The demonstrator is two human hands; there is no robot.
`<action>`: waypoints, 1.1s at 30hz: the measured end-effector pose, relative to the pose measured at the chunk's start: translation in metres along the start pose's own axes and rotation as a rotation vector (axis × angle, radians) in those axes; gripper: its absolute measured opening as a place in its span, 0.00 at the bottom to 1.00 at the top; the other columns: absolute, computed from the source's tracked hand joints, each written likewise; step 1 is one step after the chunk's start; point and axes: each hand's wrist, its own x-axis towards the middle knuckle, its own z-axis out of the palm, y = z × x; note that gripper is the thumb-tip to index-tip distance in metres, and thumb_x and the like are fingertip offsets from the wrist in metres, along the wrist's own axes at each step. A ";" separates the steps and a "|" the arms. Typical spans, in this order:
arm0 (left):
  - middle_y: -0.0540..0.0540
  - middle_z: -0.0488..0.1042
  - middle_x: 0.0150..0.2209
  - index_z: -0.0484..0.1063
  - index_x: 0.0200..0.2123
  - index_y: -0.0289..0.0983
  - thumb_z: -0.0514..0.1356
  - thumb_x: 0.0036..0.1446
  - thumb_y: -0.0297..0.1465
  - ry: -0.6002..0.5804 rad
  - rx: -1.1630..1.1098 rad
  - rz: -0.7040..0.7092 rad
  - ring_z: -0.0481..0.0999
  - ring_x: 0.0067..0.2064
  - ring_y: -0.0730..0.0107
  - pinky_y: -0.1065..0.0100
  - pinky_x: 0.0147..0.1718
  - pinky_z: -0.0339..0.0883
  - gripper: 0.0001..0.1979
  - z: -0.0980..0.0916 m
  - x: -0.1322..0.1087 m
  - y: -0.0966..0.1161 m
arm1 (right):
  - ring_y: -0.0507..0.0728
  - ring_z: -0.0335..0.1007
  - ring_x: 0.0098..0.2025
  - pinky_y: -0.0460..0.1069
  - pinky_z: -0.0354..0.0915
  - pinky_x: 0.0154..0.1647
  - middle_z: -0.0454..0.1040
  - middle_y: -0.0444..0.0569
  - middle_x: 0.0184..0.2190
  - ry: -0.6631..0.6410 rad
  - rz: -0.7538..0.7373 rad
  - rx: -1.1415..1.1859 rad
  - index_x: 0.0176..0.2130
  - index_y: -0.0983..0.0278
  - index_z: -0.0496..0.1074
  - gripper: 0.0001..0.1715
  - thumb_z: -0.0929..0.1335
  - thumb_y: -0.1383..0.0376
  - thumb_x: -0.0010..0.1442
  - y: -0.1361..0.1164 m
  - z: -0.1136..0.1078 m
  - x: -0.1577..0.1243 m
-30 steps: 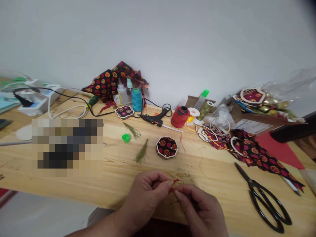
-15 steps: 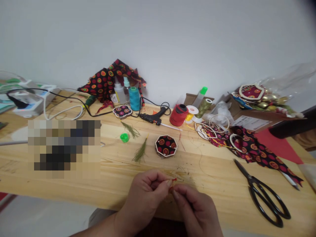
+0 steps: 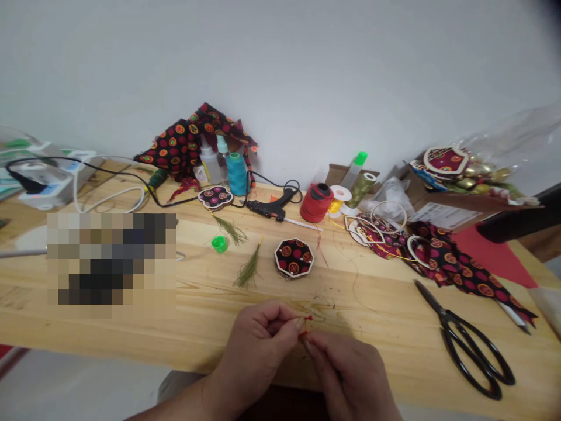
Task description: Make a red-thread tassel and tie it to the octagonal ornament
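Note:
Near the table's front edge, my left hand [image 3: 267, 339] is closed in a pinch on a thin red cord [image 3: 308, 318], whose knotted tip sticks out past the thumb. Close against it, my right hand [image 3: 346, 362] pinches the same red cord lower down, with thumb and forefinger together. Most of the cord is hidden by the fingers. Just beyond my hands lies an octagonal ornament [image 3: 294, 259] with a pale rim and dark patterned fabric. A green tassel [image 3: 249, 266] rests to its left.
Large black scissors [image 3: 464, 339] lie at right, beside patterned fabric [image 3: 473, 269]. Farther back are a glue gun [image 3: 274, 206], a red cord spool [image 3: 316, 203], a teal thread cone [image 3: 237, 175] and a small green cap [image 3: 219, 244]. A power strip [image 3: 48, 184] sits far left.
My right hand has shifted slightly, its fingers tilting more toward the left hand. A little more of the red cord's tip shows. The view has moved slightly; the table items stay put.

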 end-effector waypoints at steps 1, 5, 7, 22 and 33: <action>0.52 0.73 0.19 0.75 0.19 0.37 0.62 0.46 0.31 -0.006 -0.001 -0.008 0.69 0.23 0.72 0.73 0.24 0.62 0.07 0.000 0.001 0.000 | 0.52 0.70 0.22 0.45 0.60 0.22 0.75 0.43 0.23 0.033 -0.062 -0.115 0.36 0.63 0.72 0.13 0.60 0.72 0.63 0.000 -0.003 0.002; 0.52 0.74 0.19 0.76 0.20 0.37 0.62 0.46 0.31 -0.085 0.022 -0.009 0.69 0.23 0.71 0.73 0.24 0.62 0.07 0.000 0.002 0.004 | 0.54 0.62 0.18 0.50 0.53 0.19 0.70 0.44 0.16 0.072 -0.320 -0.477 0.32 0.65 0.74 0.19 0.58 0.73 0.66 -0.006 -0.021 0.014; 0.52 0.72 0.18 0.77 0.20 0.37 0.62 0.47 0.29 -0.159 0.055 0.014 0.67 0.23 0.72 0.74 0.22 0.59 0.07 0.000 0.001 0.007 | 0.55 0.60 0.19 0.51 0.51 0.19 0.69 0.45 0.16 0.006 -0.387 -0.469 0.29 0.65 0.74 0.21 0.58 0.71 0.67 -0.007 -0.030 0.022; 0.52 0.71 0.19 0.78 0.22 0.37 0.63 0.48 0.32 -0.109 -0.031 0.017 0.65 0.25 0.72 0.73 0.25 0.60 0.07 -0.008 -0.001 0.008 | 0.51 0.72 0.26 0.43 0.65 0.28 0.76 0.41 0.26 0.029 0.136 0.114 0.34 0.60 0.72 0.07 0.65 0.67 0.63 0.010 -0.011 0.013; 0.51 0.74 0.19 0.76 0.20 0.38 0.62 0.49 0.32 0.001 0.048 0.112 0.70 0.24 0.70 0.74 0.24 0.66 0.09 -0.003 -0.002 0.007 | 0.52 0.77 0.28 0.43 0.68 0.28 0.79 0.42 0.29 -0.093 0.038 0.035 0.40 0.60 0.70 0.11 0.61 0.71 0.63 0.004 -0.003 0.003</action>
